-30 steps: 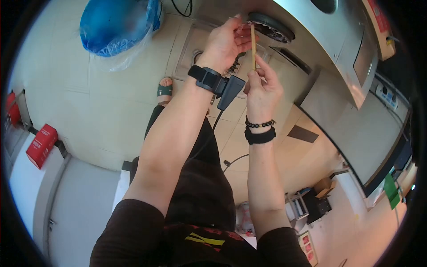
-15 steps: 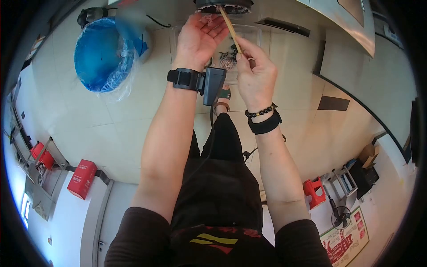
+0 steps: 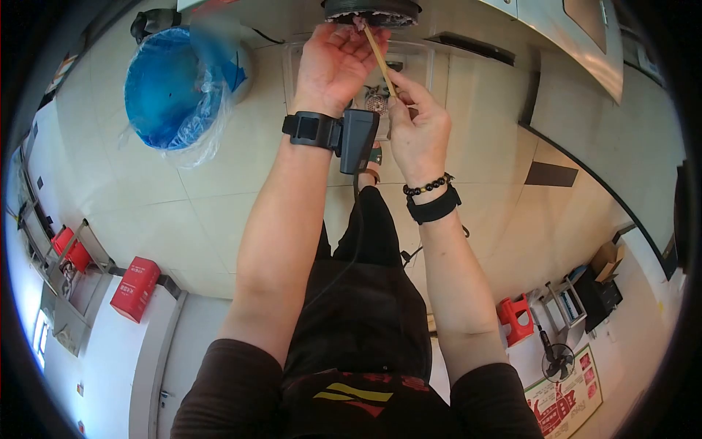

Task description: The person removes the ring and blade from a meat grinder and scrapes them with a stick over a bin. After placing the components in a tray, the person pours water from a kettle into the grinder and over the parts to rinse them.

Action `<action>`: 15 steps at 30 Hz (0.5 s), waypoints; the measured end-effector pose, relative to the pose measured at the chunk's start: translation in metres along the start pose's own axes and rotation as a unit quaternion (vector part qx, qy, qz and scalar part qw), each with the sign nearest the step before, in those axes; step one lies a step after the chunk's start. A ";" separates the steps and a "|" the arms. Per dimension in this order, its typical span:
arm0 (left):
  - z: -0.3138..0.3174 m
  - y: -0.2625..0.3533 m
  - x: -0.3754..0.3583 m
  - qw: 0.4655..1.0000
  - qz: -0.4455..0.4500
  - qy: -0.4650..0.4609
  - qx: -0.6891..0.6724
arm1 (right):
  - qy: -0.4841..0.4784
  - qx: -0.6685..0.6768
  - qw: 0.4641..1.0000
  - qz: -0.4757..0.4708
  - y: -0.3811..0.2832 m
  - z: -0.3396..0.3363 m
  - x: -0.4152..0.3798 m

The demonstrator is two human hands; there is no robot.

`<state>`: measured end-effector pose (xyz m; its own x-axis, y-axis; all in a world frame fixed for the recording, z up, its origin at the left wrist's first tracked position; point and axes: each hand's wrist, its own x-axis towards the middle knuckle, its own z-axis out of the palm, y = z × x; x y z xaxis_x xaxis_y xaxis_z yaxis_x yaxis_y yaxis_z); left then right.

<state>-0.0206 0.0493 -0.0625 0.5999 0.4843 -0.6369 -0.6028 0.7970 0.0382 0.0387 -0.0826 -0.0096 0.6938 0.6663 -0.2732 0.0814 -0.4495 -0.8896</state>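
A dark round machine outlet is at the top edge, its lower rim coated with pale pink, ground-meat-like residue. My right hand pinches a thin wooden stick between thumb and fingers. The stick's upper tip touches a pink clump at the rim. Just below the outlet, my left hand is palm up with its fingers loosely spread. A strap with a black device circles my left wrist. Under my hands, a clear plastic bin holds metal parts, partly hidden.
A bin lined with blue plastic stands on the tiled floor to the left. A metal cabinet borders the upper right. A red box lies lower left, and a red stool and a fan are lower right.
My right hand and the stick have shifted slightly down and left. A pink clump now shows at the stick's tip. My left hand stays palm up below the outlet.
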 end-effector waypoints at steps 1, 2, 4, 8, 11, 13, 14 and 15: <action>0.000 0.000 0.000 1.000 0.006 0.002 0.015 | -0.002 -0.001 1.000 0.000 -0.002 0.002 0.000; 0.001 0.000 -0.001 1.000 0.007 0.002 0.013 | -0.012 0.020 1.000 0.019 -0.004 0.003 0.001; 0.000 0.000 0.000 1.000 0.016 -0.001 0.020 | -0.023 0.039 0.998 0.039 -0.007 0.003 0.002; 0.000 0.002 -0.002 0.999 0.021 0.002 0.040 | -0.068 0.104 0.988 0.095 -0.011 -0.003 0.003; -0.001 0.004 -0.002 1.000 0.017 -0.007 0.013 | -0.080 0.136 0.978 0.136 -0.017 -0.006 0.005; 0.002 0.004 -0.004 0.999 0.019 0.008 0.037 | -0.079 0.151 0.973 0.153 -0.018 -0.006 0.007; 0.002 0.006 -0.003 0.999 0.019 0.009 0.037 | -0.083 0.149 0.974 0.146 -0.018 -0.005 0.007; 0.000 0.007 -0.002 0.998 0.023 0.004 0.050 | -0.087 0.147 0.975 0.139 -0.017 -0.005 0.008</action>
<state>-0.0258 0.0540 -0.0606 0.5680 0.5190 -0.6387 -0.5745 0.8057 0.1439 0.0464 -0.0728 0.0054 0.5257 0.6458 -0.5537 -0.3189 -0.4538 -0.8321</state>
